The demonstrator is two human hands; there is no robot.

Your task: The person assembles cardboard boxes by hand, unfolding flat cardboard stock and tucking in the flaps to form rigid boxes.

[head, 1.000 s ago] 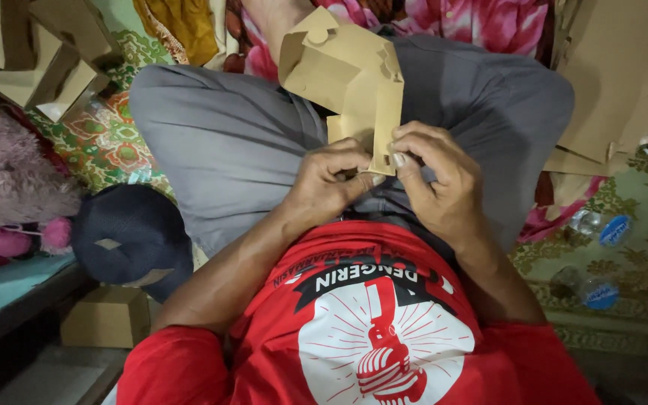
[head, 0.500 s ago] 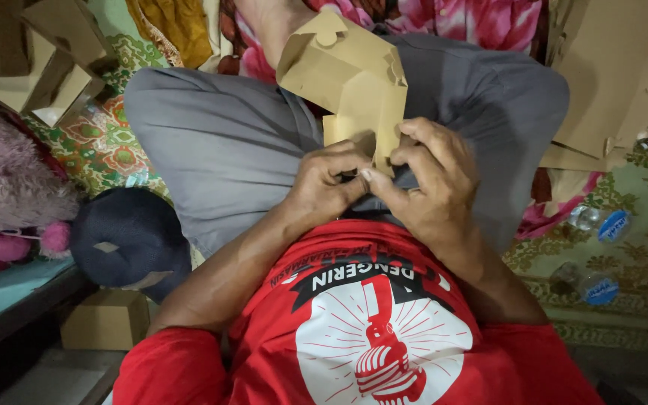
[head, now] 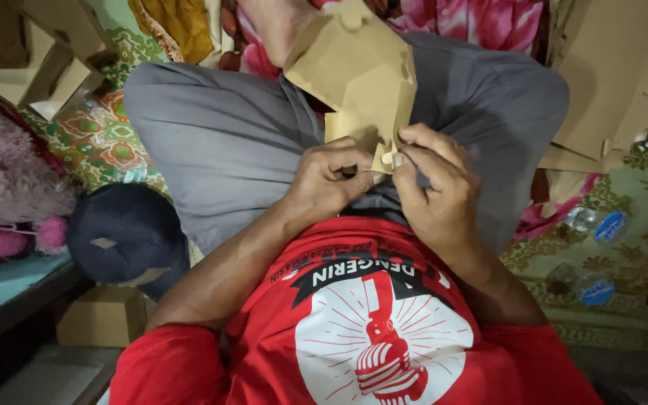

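Patterned green floor covering (head: pixel 639 270), cluttered; seated person in grey trousers and red printed shirt, viewed from above. Far left of the hands: pink fluffy textile (head: pixel 5 180), with a dark blue cap (head: pixel 121 236) beside it and a small closed brown box (head: pixel 103 316) below the cap. Left hand (head: pixel 331 180): fingers curled, pinching the lower edge of the folded cardboard piece (head: pixel 358 71) from the left, thumb and forefinger closed on a small tab at its bottom corner. Cardboard piece: plain brown, partly folded into a box-like shell with creased panels, notched edges and a rounded tab at its top; long axis runs away from the body, rising from the fingertips over the lap toward the knees; its near end sits exactly between both hands, neither nearer than the other. Right hand (head: pixel 433 184): closed on the same bottom corner from the right, thumb pressed on the tab, touching the left fingertips. Right of the hands: stack of flat cardboard sheets (head: pixel 609 82); lower down, small clear water cups with blue lids (head: pixel 598 289) on the floor, well apart.
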